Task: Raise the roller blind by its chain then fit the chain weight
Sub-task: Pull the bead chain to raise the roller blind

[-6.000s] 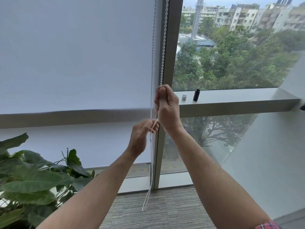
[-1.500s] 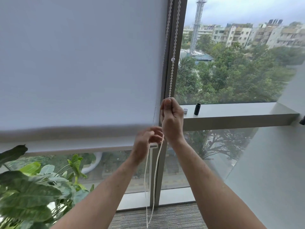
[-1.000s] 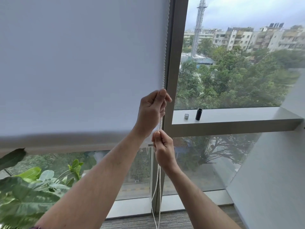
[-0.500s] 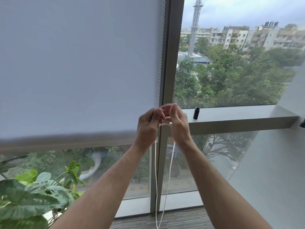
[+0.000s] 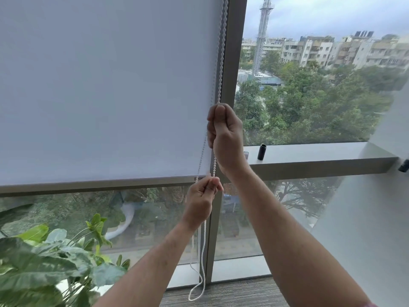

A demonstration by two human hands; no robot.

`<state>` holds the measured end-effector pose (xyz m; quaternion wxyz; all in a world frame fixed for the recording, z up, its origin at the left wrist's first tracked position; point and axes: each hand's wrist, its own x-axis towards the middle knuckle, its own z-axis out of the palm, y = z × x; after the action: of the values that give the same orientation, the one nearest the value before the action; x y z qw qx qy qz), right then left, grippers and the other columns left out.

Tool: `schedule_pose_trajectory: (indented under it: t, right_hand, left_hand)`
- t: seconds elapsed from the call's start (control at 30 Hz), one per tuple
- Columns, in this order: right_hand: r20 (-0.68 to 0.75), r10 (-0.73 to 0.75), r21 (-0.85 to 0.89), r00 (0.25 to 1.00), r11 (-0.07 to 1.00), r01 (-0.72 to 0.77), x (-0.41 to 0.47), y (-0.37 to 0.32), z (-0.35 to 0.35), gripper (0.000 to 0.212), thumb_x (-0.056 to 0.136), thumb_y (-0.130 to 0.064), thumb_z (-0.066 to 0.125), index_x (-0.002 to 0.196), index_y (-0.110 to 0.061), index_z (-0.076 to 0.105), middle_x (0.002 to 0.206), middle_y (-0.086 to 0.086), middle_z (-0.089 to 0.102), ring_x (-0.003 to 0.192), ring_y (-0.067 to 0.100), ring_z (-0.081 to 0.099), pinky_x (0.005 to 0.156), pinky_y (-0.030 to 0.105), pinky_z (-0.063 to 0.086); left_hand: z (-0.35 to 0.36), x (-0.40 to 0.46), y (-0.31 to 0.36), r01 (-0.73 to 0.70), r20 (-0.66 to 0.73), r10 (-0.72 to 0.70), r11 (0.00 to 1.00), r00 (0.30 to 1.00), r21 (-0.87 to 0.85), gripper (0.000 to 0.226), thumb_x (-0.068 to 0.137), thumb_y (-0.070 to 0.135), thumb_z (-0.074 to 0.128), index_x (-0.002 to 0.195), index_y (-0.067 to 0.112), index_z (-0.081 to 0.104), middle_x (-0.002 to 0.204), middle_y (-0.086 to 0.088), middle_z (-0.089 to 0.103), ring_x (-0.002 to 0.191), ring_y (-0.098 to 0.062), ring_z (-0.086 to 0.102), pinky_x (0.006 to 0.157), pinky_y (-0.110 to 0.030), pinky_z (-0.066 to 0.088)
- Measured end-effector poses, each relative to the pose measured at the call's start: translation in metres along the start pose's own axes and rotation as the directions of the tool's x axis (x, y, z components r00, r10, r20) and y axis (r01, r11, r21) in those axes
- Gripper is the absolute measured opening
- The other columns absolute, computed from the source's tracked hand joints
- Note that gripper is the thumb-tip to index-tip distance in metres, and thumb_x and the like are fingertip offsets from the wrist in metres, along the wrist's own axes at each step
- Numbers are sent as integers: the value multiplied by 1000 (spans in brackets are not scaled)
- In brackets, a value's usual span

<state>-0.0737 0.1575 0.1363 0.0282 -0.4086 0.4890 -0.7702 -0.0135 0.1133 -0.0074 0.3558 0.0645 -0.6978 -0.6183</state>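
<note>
A white roller blind [image 5: 106,89] covers the upper left window pane, its bottom bar [image 5: 95,185] level with the sill. A white bead chain [image 5: 221,52] hangs along the grey window frame. My right hand [image 5: 225,138] is fisted on the chain at mid height. Below it my left hand [image 5: 201,200] pinches the same strand. The chain's loop [image 5: 197,291] dangles down to the carpet. A black cylindrical chain weight [image 5: 261,152] stands upright on the sill right of my right hand. A small grey cap [image 5: 246,155] sits beside it, partly hidden by my wrist.
A leafy green plant [image 5: 44,267] fills the lower left corner. The grey window frame post [image 5: 232,63] rises between the two panes. A grey sill ledge [image 5: 321,154] runs to the right. A white wall [image 5: 376,218] angles in on the right. Grey carpet [image 5: 232,293] lies below.
My right hand has risen up the chain and closed around it, while my left hand dropped below it. Over the earlier frames the blind's bottom bar has climbed, uncovering the lower pane.
</note>
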Motion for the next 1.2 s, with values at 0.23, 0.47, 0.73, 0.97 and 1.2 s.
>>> schedule_pose_trajectory:
  t: [0.23,0.47,0.73,0.97,1.2]
  right_hand:
    - [-51,-90,-96,995,992,85,-7,5,-7,39,106,-19,39,71,-30,51,62,-16,44,56,6,35,51,24,31]
    - [-72,-98,-219,993,972,80,-18,16,-3,35,104,-24,41,70,-30,48,60,-15,46,54,5,40,51,26,35]
    - [-48,51,-291,998,955,-63,-74,67,-12,34,103,-25,39,69,-22,45,61,-13,43,57,8,36,56,33,32]
    - [14,223,-185,975,958,-217,-98,79,-21,34,101,-29,42,70,-15,47,58,-9,40,52,11,32,49,29,28]
    - [90,300,-138,950,948,-286,-79,67,-34,48,103,-42,33,95,-8,66,76,16,67,62,22,64,57,33,51]
  left_hand:
    - [1,-1,5,-35,127,48,994,991,-99,59,93,66,44,77,16,72,58,-5,55,54,-18,50,57,-27,41]
    - [-6,45,70,-223,-41,219,960,975,-168,48,97,54,37,89,16,65,69,14,65,65,0,59,61,-15,47]
    - [-4,88,153,-357,-46,354,928,934,-111,25,104,21,42,98,10,64,64,3,61,54,-14,56,49,-27,47]
    - [6,76,130,-267,-44,264,956,964,-119,34,102,18,43,71,23,58,50,16,38,46,-4,30,44,-20,26]
    - [-1,61,106,-261,-104,254,964,962,-56,29,99,17,45,73,23,56,49,14,39,43,-3,31,40,-20,27]
